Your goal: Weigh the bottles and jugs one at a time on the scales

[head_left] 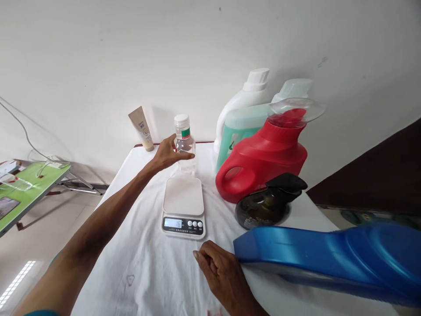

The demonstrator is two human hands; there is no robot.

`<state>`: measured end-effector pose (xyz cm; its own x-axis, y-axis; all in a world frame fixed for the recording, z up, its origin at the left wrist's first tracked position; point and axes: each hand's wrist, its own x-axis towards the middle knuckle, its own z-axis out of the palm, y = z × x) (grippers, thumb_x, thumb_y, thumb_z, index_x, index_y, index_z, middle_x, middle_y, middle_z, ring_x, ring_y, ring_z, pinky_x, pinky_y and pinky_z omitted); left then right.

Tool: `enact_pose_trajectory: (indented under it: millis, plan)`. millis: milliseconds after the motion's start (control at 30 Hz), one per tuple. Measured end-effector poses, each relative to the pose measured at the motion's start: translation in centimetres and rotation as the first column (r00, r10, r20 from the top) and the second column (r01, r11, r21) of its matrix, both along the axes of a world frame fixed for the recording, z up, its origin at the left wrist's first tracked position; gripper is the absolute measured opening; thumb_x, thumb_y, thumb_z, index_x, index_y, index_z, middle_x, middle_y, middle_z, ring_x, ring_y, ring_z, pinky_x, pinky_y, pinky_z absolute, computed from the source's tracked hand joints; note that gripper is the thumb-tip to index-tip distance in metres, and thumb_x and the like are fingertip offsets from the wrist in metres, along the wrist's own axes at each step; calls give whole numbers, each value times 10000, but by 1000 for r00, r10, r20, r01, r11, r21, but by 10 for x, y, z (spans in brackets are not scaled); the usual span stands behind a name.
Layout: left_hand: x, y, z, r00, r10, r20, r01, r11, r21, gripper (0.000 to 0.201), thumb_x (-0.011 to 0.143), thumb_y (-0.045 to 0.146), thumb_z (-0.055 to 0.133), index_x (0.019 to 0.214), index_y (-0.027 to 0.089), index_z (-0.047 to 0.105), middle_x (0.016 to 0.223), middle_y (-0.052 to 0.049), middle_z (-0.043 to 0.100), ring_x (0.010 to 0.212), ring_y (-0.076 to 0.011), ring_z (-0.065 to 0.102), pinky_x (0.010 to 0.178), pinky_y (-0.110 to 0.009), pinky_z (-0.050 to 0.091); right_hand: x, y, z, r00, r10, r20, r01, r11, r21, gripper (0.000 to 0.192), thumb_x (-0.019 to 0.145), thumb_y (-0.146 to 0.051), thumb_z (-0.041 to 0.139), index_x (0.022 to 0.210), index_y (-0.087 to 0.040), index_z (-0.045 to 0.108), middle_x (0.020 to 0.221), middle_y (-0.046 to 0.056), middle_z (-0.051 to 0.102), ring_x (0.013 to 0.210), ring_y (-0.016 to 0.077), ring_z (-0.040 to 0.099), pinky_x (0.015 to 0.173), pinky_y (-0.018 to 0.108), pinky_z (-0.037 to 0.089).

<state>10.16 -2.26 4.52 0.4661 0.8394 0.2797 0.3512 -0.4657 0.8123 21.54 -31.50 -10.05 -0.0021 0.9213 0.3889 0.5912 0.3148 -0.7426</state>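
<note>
My left arm stretched far forward, nearly straight, the forearm bare and the wrist level. My left hand [169, 153] was beyond the scale [183, 206], fingers and thumb curled sideways into a loose grasp, the palm turned to the right. My right hand [219, 270] lay nearer to me than the scale, knuckles up, fingers bent under and pointing left, the wrist angled in from the lower right.

Upright clear white-capped bottle [184, 147] behind scale [183, 206]
</note>
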Motion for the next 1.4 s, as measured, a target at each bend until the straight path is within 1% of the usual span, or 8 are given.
enact_pose_trajectory:
  millis: [100, 233, 533, 733, 900, 1067, 1267, 1400]
  plan:
    - [-28, -40, 8, 996, -87, -3, 86, 995, -45, 466, 647, 365, 948, 1035, 185, 761, 987, -80, 775, 914, -256, 725, 796, -358, 572, 0, 1, 1, 1000, -3, 9, 3, 1000, -23, 388, 1093, -305, 484, 713, -245, 431, 636, -46, 522, 515, 110, 474, 523, 249, 346]
    - [-45, -70, -1, 995, -78, -62, 76, 996, -45, 505, 623, 370, 961, 1042, 186, 747, 963, -69, 773, 876, -251, 717, 753, -348, 546, -1, 2, 1, 1000, 8, 23, -6, 999, -47, 394, 1087, -335, 476, 706, -242, 438, 627, -44, 515, 522, 118, 470, 537, 262, 353]
    - [-44, -84, -22, 999, -46, 21, 48, 992, -114, 600, 570, 352, 1004, 1090, 203, 745, 988, -60, 764, 947, -267, 725, 823, -363, 568, -4, -1, 5, 999, 21, 45, -19, 999, -40, 407, 1076, -363, 484, 690, -237, 468, 631, -30, 552, 536, 126, 498, 548, 269, 369]
    - [-55, -89, -23, 981, -134, 141, 157, 974, -163, 752, 599, 475, 998, 1248, 226, 711, 1256, -119, 742, 1163, -314, 716, 1018, -447, 576, -19, -8, 18, 973, 192, 127, -184, 980, -72, 312, 1030, -236, 548, 720, -228, 525, 697, -29, 605, 586, 122, 549, 582, 266, 375]
    - [-77, -95, -43, 928, 122, 352, -56, 980, -193, 678, 915, 773, 588, 1255, 193, 680, 1319, -158, 727, 1201, -300, 716, 1019, -435, 569, -11, -18, 41, 959, 248, 138, -231, 964, -130, 254, 999, -221, 614, 751, -231, 562, 747, -15, 634, 677, 150, 609, 650, 268, 438]
    - [-92, -100, -88, 801, 424, 424, -389, 905, -170, 672, 999, 780, 398, 1124, 178, 669, 1143, -149, 756, 1069, -257, 741, 888, -367, 596, 13, -34, 48, 976, 219, -6, -212, 937, -277, 210, 1021, -246, 586, 812, -245, 597, 807, -4, 666, 685, 155, 606, 650, 278, 467]
    - [-94, -99, -126, 804, 482, 347, -424, 875, -233, 749, 955, 860, 363, 1096, 181, 646, 1094, -143, 746, 985, -227, 732, 823, -329, 592, 14, -38, 46, 977, 208, 39, -173, 893, -417, 79, 922, -282, 716, 909, -241, 649, 856, 3, 683, 619, 147, 567, 615, 288, 460]
    - [-95, -95, -132, 804, 478, 354, -412, 877, -247, 791, 936, 897, 339, 1050, 178, 649, 1039, -136, 743, 891, -215, 720, 810, -345, 589, 15, -36, 69, 944, 330, 25, -248, 755, -606, 183, 819, -288, 807, 952, -236, 693, 945, 10, 687, 778, 173, 609, 709, 280, 492]
